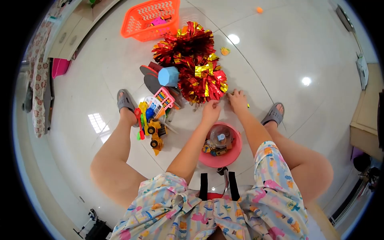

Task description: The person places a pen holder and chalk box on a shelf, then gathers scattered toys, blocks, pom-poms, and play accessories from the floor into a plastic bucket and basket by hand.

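Observation:
Two shiny red and gold tinsel pom-poms (203, 76) lie on the floor in front of me. My left hand (211, 108) is at the near edge of the closer one, its fingers curled together; whatever they may hold is hidden. Just to the right, my right hand (238, 99) rests low by the pom-pom's right edge with fingers apart, and I see nothing in it. Below my forearms stands a pink bucket (236, 154) with a clear round container (221, 135) and several small toys inside.
An orange basket (138, 34) holding a pink item stands at the back. To the left lie table tennis paddles (152, 83), a light blue cup-like object (168, 76), a bead abacus (164, 98) and a yellow toy truck (156, 140). An orange ball (259, 10) sits far off.

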The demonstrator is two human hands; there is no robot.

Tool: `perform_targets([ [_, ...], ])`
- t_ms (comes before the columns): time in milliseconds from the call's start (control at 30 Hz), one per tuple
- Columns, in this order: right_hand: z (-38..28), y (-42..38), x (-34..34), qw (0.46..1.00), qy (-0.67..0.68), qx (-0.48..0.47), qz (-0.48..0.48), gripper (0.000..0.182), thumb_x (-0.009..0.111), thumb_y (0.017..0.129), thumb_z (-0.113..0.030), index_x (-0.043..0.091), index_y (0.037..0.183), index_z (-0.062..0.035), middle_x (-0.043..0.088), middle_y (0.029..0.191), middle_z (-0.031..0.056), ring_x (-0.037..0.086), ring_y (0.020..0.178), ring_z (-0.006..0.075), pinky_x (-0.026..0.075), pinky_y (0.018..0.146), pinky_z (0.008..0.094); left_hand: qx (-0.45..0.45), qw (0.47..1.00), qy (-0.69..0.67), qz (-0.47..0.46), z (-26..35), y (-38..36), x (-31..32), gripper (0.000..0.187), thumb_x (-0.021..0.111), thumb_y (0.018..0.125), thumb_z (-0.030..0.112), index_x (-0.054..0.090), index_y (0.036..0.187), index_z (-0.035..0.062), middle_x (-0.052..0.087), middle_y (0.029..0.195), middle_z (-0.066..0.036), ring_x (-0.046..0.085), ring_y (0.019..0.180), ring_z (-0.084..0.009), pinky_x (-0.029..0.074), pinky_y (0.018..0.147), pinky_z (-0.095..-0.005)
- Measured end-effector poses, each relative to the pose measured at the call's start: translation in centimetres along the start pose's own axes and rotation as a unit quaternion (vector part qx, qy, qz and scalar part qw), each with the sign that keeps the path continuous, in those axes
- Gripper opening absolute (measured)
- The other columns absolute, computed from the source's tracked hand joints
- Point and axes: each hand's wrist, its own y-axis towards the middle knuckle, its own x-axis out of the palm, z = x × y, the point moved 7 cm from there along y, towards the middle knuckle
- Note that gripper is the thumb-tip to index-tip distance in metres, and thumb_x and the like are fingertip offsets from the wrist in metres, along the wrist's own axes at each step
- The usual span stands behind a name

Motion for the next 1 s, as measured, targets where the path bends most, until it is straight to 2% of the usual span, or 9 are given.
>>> perform_targets([
  [300, 3.6, -0.2, -3.1, 0.997, 0.079, 0.000, 0.018, 0.054, 0.080, 0.056, -0.011, 0.060, 0.105, -0.0206, 0.052, 0.104, 0.0125, 0.048, 0.103, 0.0348, 0.049, 0.081, 0.0401, -0.101, 0.975, -0.186, 0.071, 1.5, -4.4, -1.6, 0.019, 0.058, 0.085, 0.010, 0.061, 0.101, 0.0002, 0.062, 0.080, -0.005, 0.060, 0.069, -0.0123, 0.047, 0.059, -0.0258],
  [400, 4.9, 0.4, -5.3, 0.978, 0.206, 0.038, -0.019, 0.048, 0.078, 0.062, -0.008, 0.060, 0.104, -0.0187, 0.055, 0.099, 0.0105, 0.054, 0.093, 0.0262, 0.049, 0.077, 0.0374, -0.133, 0.966, -0.210, 0.068, 2.2, -4.2, -2.2, 0.021, 0.056, 0.088, 0.012, 0.058, 0.106, 0.0019, 0.062, 0.087, -0.005, 0.061, 0.072, -0.0131, 0.048, 0.060, -0.0254],
  [500, 3.0, -0.4, -6.9, 0.837, 0.473, 0.078, -0.263, 0.044, 0.078, 0.069, -0.015, 0.058, 0.107, -0.0170, 0.059, 0.100, 0.0079, 0.057, 0.089, 0.0180, 0.050, 0.071, 0.0347, -0.178, 0.952, -0.239, 0.070, 2.8, -5.2, -2.3, 0.020, 0.056, 0.087, 0.012, 0.058, 0.105, 0.0030, 0.061, 0.084, -0.004, 0.061, 0.069, -0.0128, 0.047, 0.057, -0.0237],
  [600, -2.8, -4.3, -9.3, 0.727, 0.496, -0.008, -0.474, 0.049, 0.078, 0.073, -0.023, 0.056, 0.115, -0.0167, 0.061, 0.106, 0.0079, 0.057, 0.090, 0.0147, 0.052, 0.066, 0.0334, -0.217, 0.937, -0.262, 0.073, 3.2, -7.1, -2.6, 0.021, 0.055, 0.088, 0.015, 0.058, 0.104, 0.0018, 0.062, 0.087, -0.007, 0.062, 0.071, -0.0156, 0.048, 0.059, -0.0269],
  [667, -7.1, -8.4, -12.2, 0.760, 0.411, -0.085, -0.496, 0.055, 0.076, 0.075, -0.025, 0.052, 0.124, -0.0184, 0.063, 0.103, 0.0083, 0.058, 0.089, 0.0164, 0.053, 0.063, 0.0323, -0.208, 0.947, -0.228, 0.088, 1.0, -7.2, -2.7, 0.021, 0.054, 0.089, 0.016, 0.059, 0.102, 0.0005, 0.063, 0.088, -0.009, 0.062, 0.072, -0.0180, 0.049, 0.059, -0.0300],
  [767, -7.9, -9.8, -11.8, 0.831, 0.372, -0.043, -0.412, 0.048, 0.072, 0.079, -0.026, 0.056, 0.122, -0.0158, 0.064, 0.105, 0.0077, 0.060, 0.093, 0.0162, 0.054, 0.064, 0.0346, -0.191, 0.967, -0.112, 0.126, -3.8, -7.4, -3.4, 0.020, 0.055, 0.088, 0.017, 0.061, 0.093, -0.0008, 0.063, 0.080, -0.010, 0.062, 0.066, -0.0200, 0.049, 0.057, -0.0330],
  [833, -3.9, -6.6, -6.5, 0.822, 0.480, 0.064, -0.299, 0.044, 0.072, 0.078, -0.028, 0.060, 0.118, -0.0125, 0.063, 0.111, 0.0108, 0.059, 0.103, 0.0205, 0.055, 0.065, 0.0381, -0.231, 0.963, -0.035, 0.135, -4.0, -9.4, -4.7, 0.021, 0.056, 0.087, 0.018, 0.062, 0.087, -0.0015, 0.063, 0.074, -0.011, 0.061, 0.062, -0.0210, 0.049, 0.056, -0.0349],
  [900, 4.0, -4.9, -1.2, 0.903, 0.387, 0.174, -0.071, 0.047, 0.068, 0.077, -0.024, 0.060, 0.121, -0.0118, 0.056, 0.120, 0.0175, 0.054, 0.108, 0.0364, 0.050, 0.081, 0.0462, -0.228, 0.963, -0.016, 0.142, -6.4, -10.0, -4.6, 0.027, 0.056, 0.083, 0.024, 0.066, 0.090, 0.0003, 0.066, 0.080, -0.016, 0.064, 0.073, -0.0294, 0.050, 0.067, -0.0383],
  [1000, 7.0, -9.4, -1.8, 0.965, 0.177, 0.193, 0.011, 0.053, 0.068, 0.073, -0.021, 0.056, 0.125, -0.0153, 0.051, 0.121, 0.0221, 0.050, 0.112, 0.0382, 0.043, 0.092, 0.0472, -0.248, 0.963, 0.033, 0.099, -7.5, -11.3, -4.1, 0.032, 0.057, 0.081, 0.029, 0.068, 0.093, 0.0013, 0.068, 0.085, -0.020, 0.066, 0.080, -0.0339, 0.051, 0.073, -0.0404],
])
